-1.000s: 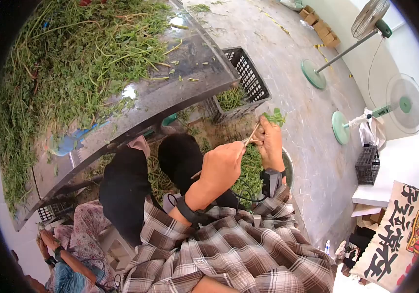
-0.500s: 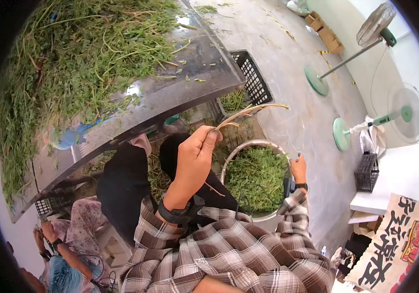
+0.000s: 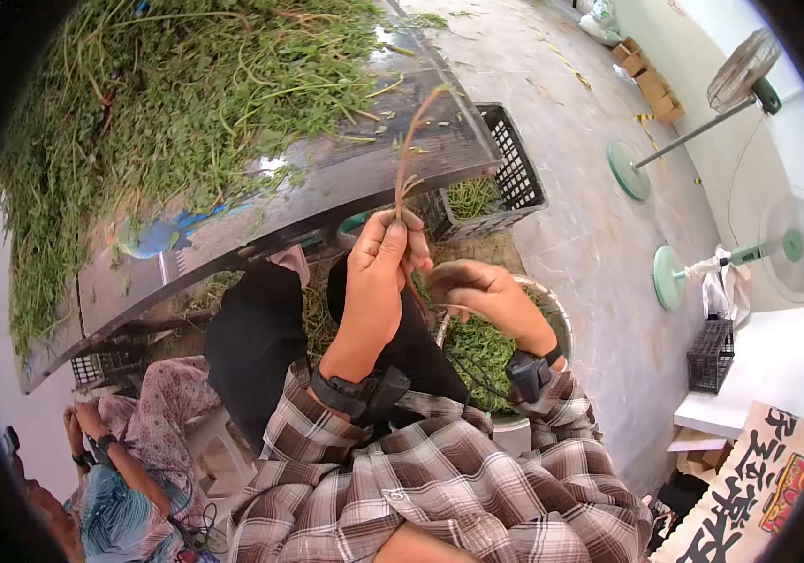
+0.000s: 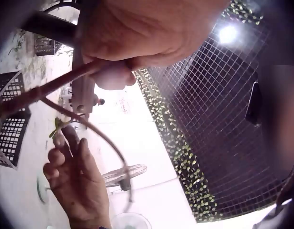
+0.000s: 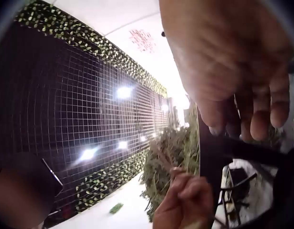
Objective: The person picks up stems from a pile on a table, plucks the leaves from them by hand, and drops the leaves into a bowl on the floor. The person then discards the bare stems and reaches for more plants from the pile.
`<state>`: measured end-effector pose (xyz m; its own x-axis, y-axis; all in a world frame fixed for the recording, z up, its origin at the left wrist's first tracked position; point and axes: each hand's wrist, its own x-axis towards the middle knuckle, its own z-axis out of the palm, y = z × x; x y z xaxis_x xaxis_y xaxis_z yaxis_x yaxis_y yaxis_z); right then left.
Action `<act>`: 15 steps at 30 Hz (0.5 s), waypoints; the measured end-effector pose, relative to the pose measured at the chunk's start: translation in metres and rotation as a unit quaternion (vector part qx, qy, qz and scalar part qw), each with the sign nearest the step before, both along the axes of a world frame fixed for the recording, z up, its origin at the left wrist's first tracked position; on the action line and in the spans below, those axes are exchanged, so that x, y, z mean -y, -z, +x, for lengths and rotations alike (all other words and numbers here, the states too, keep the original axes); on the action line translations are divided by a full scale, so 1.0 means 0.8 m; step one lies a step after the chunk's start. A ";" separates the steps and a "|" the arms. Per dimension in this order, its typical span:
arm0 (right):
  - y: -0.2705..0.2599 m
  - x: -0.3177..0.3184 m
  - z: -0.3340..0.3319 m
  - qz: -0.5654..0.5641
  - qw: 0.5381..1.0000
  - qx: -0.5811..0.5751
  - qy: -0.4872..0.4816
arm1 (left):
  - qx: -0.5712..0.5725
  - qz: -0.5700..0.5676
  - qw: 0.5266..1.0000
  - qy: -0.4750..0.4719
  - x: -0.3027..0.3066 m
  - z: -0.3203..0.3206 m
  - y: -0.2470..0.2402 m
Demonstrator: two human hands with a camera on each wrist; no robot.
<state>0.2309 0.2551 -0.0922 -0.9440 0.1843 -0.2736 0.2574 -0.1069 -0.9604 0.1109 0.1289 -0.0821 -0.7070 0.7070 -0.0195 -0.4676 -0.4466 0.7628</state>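
My left hand [image 3: 379,277] pinches a few long brown stems [image 3: 409,145] between thumb and fingers; they stand up above the fist, and thinner ends hang below it. In the left wrist view a forked stem [image 4: 61,82] runs out of that hand. My right hand [image 3: 491,296] is just right of it, over the tub, fingers bent and blurred. A small green sprig [image 4: 56,127] shows at the right fingertips in the left wrist view; I cannot tell whether they pinch it. The round tub [image 3: 566,324] holds picked greens [image 3: 482,352].
A heap of leafy stems [image 3: 205,103] covers much of the dark table [image 3: 327,174] at my front left. A black crate [image 3: 515,150] with green stems stands by its corner. Fans [image 3: 669,279], boxes [image 3: 655,89] and a white counter [image 3: 777,366] are to the right. Another person [image 3: 130,469] sits at left.
My right hand went from the left hand out to the tub's right rim, then came back beside the left hand. The left hand turned its stems from slanting right to upright.
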 end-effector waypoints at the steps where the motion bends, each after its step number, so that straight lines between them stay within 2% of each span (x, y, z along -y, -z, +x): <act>1: -0.003 0.008 -0.002 -0.001 1.000 0.002 -0.004 | 0.005 0.014 1.000 -0.012 0.001 -0.003 0.000; 3: -0.008 0.018 -0.003 -0.036 0.999 -0.002 -0.018 | 0.008 0.039 0.999 -0.014 0.005 -0.006 0.001; 4: -0.005 0.013 -0.003 -0.079 0.996 0.045 -0.022 | 0.022 0.040 0.999 -0.026 0.006 -0.006 -0.003; 7: -0.011 0.014 -0.005 -0.060 0.997 0.018 -0.035 | 0.029 0.050 0.997 -0.041 0.007 -0.008 -0.007; 9: -0.028 0.036 -0.009 0.000 1.000 -0.021 0.005 | 0.017 0.063 0.997 -0.051 0.009 -0.009 -0.008; 11: -0.022 0.036 -0.009 -0.019 1.000 0.017 0.001 | 0.025 0.035 0.998 -0.052 0.009 -0.009 -0.011; 13: -0.016 0.039 -0.013 -0.008 1.000 -0.021 0.004 | 0.017 0.040 0.997 -0.069 0.011 -0.009 -0.017; 15: -0.010 0.038 -0.015 -0.018 0.992 -0.008 0.125 | 0.015 0.048 0.996 -0.071 0.017 -0.011 -0.020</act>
<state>0.2189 0.2245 -0.0841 -0.8743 0.4031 -0.2703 0.2040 -0.2002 -0.9583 0.1022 0.1155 -0.0660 -0.8006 0.5988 0.0207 -0.4156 -0.5799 0.7007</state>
